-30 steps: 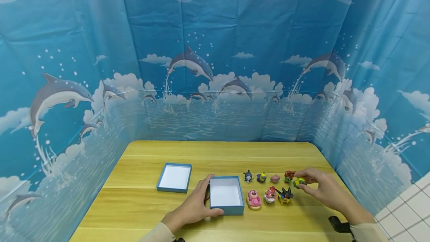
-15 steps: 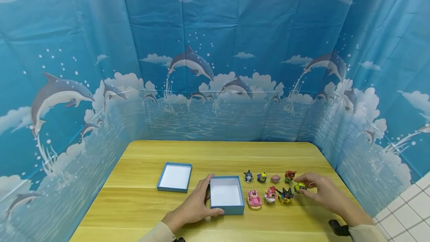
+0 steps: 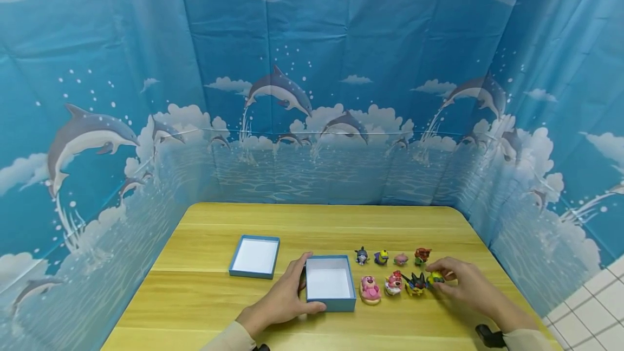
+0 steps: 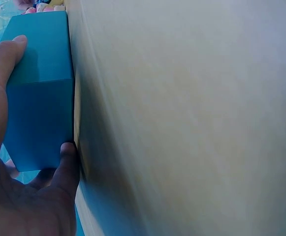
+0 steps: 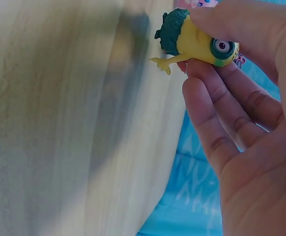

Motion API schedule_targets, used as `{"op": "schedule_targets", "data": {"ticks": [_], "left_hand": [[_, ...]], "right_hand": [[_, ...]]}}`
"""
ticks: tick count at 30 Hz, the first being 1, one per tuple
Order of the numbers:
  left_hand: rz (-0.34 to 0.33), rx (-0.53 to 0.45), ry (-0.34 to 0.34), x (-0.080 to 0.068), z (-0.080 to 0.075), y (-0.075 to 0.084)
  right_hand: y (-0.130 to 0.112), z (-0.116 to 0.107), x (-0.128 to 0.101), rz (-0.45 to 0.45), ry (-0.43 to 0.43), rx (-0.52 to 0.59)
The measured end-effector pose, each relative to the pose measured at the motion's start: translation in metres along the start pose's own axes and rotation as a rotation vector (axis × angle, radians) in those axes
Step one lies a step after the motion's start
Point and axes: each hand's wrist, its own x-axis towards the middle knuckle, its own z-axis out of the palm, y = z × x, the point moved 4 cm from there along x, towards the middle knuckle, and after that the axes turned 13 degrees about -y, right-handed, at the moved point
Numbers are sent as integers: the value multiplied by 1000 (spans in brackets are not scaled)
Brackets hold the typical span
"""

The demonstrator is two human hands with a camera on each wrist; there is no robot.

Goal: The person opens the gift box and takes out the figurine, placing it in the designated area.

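Note:
My right hand (image 3: 465, 285) pinches a yellow toy figurine (image 5: 198, 43) with one big eye and a green ruffled skirt, its thumb on one side and fingertips on the other. The figurine is low over the table, right beside a black-eared figurine (image 3: 416, 284). Holding the open blue box (image 3: 336, 305) from its left side is my left hand (image 3: 280, 298), its thumb along the front wall and its fingers around the side toward the back. The box has a white inside with nothing in it. In the left wrist view, the thumb (image 4: 7, 56) lies against the box's wall.
A pink bear figurine (image 3: 370, 289) and a red-and-white one (image 3: 393, 283) stand right of the box. Behind them is a row: grey (image 3: 361, 256), purple-and-yellow (image 3: 381, 257), pink (image 3: 401, 259) and red-brown (image 3: 422, 256) figurines. The box's lid (image 3: 252, 274) lies at left, white inside up.
My right hand has lowered the yellow figurine slightly toward the table, closer to the black-eared one. My left hand and the box stay in place.

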Motion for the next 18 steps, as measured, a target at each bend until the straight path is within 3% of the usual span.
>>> {"op": "schedule_targets", "data": {"ticks": [18], "left_hand": [[-4, 9, 0, -1, 0, 2]], "right_hand": [[8, 7, -4, 58, -53, 16]]}}
